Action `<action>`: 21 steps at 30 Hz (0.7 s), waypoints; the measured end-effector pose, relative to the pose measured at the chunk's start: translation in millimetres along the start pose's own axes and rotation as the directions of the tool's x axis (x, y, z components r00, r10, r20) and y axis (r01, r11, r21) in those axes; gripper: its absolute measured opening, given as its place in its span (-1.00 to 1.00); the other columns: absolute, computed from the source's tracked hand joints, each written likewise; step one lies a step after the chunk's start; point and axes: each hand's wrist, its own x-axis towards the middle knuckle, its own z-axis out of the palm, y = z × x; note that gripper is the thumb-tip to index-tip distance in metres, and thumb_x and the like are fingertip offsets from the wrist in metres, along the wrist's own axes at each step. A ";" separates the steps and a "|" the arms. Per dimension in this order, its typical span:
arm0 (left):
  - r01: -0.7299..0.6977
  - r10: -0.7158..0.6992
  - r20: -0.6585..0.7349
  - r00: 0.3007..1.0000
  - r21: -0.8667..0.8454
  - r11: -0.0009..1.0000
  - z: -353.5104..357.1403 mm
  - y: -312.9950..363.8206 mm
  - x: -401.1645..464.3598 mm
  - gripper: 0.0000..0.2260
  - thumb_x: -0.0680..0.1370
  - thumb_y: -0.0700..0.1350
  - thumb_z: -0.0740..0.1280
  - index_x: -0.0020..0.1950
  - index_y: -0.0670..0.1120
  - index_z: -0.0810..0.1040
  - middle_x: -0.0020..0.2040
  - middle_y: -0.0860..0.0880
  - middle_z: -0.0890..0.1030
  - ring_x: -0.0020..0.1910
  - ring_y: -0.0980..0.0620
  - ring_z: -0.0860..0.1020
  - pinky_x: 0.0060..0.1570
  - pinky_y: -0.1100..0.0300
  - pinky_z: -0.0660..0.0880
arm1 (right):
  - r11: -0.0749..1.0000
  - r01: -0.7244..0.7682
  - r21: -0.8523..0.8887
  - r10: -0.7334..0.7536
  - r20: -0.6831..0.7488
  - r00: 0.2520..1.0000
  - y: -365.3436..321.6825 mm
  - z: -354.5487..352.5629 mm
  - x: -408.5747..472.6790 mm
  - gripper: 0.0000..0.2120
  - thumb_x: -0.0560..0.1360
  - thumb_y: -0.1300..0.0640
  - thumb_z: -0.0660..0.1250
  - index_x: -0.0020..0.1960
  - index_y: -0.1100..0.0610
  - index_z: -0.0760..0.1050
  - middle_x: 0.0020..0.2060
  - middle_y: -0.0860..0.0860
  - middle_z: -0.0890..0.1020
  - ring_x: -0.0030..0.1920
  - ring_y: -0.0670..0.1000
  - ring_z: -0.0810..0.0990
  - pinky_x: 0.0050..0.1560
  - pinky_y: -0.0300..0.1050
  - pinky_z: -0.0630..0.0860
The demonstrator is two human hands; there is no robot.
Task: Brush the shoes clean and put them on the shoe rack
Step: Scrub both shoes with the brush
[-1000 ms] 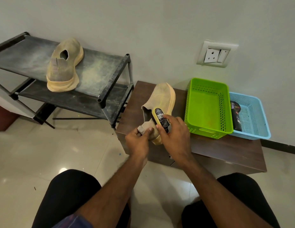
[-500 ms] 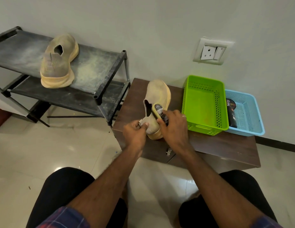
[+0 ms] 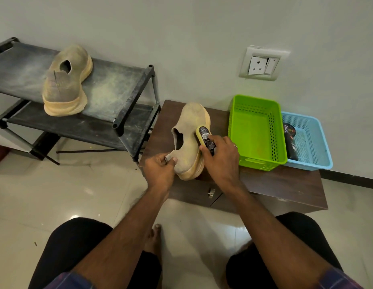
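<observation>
The left hand (image 3: 160,170) grips the heel of a tan shoe (image 3: 190,140), fingers curled and the thumb tip pressed on the heel collar, pinching the pull tab there. The right hand (image 3: 221,157) is wrapped round a brush (image 3: 205,138) with a yellow body and a black label; the fingers close over its rear half, and its front end sticks out against the right flank of the shoe, just behind the toe. A ring shows on one finger of that hand.

The shoe stands on its sole on the dark brown bench (image 3: 285,184), toe toward the wall, heel at the near edge. Its upper looks dusty and its thick sole is pale yellow.

The second shoe (image 3: 66,82) sits on the top shelf of the black rack (image 3: 119,88), left of the bench, heel toward the camera. The shelf fabric is streaked with pale dust.

On the bench, right of the held shoe, is a green basket (image 3: 256,130), just beside the right hand. Touching its right side is a blue basket (image 3: 310,142) with a dark container (image 3: 289,140) lying along its left wall; the label cannot be read in full.

A wall socket (image 3: 262,63) is above the baskets. The person's knees and one bare foot (image 3: 153,240) show over the glossy tiled floor.
</observation>
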 end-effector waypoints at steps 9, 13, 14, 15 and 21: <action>-0.030 0.025 0.058 0.998 0.084 0.996 4.6 5.4 -7.6 -0.89 0.43 -0.22 0.48 -0.16 -0.01 0.69 -0.18 -0.06 0.72 -0.13 -0.08 0.71 -0.04 -0.16 0.65 | 0.994 0.094 -0.057 -0.091 0.053 0.994 -10.2 15.4 -19.2 -0.69 0.50 -0.02 0.41 0.15 0.13 0.55 -0.04 0.13 0.54 -0.08 0.19 0.52 -0.05 0.08 0.49; -0.093 0.092 0.011 0.996 0.191 0.977 2.5 6.6 -5.0 -0.92 0.43 -0.17 0.49 -0.09 -0.09 0.71 -0.21 -0.01 0.71 -0.18 -0.02 0.69 -0.10 -0.11 0.65 | 0.999 -0.024 0.042 0.023 0.015 1.000 -3.6 5.0 -13.1 -0.66 0.48 -0.09 0.42 0.16 0.06 0.53 -0.01 0.05 0.56 -0.02 0.10 0.55 -0.06 0.00 0.50; -0.101 0.107 -0.014 0.994 0.222 0.970 0.0 6.1 -2.4 -0.88 0.41 -0.11 0.48 -0.10 -0.09 0.71 -0.23 0.00 0.71 -0.20 -0.03 0.69 -0.13 -0.10 0.65 | 0.998 -0.006 0.056 0.006 0.009 1.000 -8.0 1.1 -22.1 -0.67 0.47 -0.11 0.43 0.15 0.03 0.53 -0.02 0.01 0.56 -0.04 0.05 0.55 -0.08 -0.04 0.49; -0.109 0.122 -0.040 0.992 0.248 0.963 -1.9 5.7 -0.3 -0.85 0.38 -0.06 0.45 -0.11 -0.10 0.71 -0.26 0.00 0.70 -0.22 -0.05 0.68 -0.17 -0.11 0.64 | 0.998 0.024 0.060 -0.025 0.020 0.999 -13.1 -2.3 -33.1 -0.67 0.46 -0.12 0.43 0.13 0.02 0.53 -0.04 0.00 0.56 -0.06 0.02 0.54 -0.11 -0.08 0.47; -0.181 0.182 0.023 0.983 0.308 0.934 9.5 10.8 -11.7 -0.89 0.43 -0.22 0.46 -0.07 -0.15 0.72 -0.21 -0.07 0.71 -0.23 0.01 0.65 -0.14 0.02 0.63 | 0.998 0.047 -0.037 -0.042 0.116 0.992 -10.0 15.8 -32.9 -0.70 0.48 -0.09 0.39 0.10 0.08 0.50 -0.06 0.09 0.55 -0.06 0.17 0.56 -0.07 0.02 0.45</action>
